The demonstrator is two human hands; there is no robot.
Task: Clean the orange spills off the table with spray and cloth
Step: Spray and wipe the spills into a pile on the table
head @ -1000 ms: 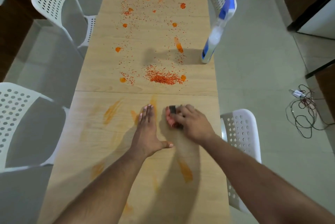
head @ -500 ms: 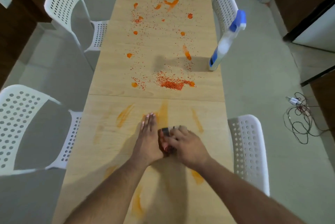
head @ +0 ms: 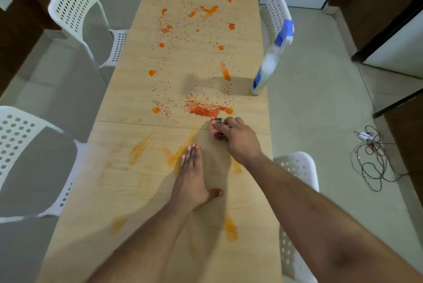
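right hand [head: 238, 139] fingers grip bunched cloth [head: 217, 132], centre frame | left hand [head: 191, 174] flat, fingers straight on tabletop [head: 119, 186] | spray bottle [head: 271, 59] upright, nozzle leaning upper right

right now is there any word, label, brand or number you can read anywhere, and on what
None can be read.
White and blue plastic spray bottle: a blue label patch near its base, print too blurred to read.
Crumpled reddish cloth gripped in the right hand: no text visible.
Light wooden table, white perforated chairs: no markings.
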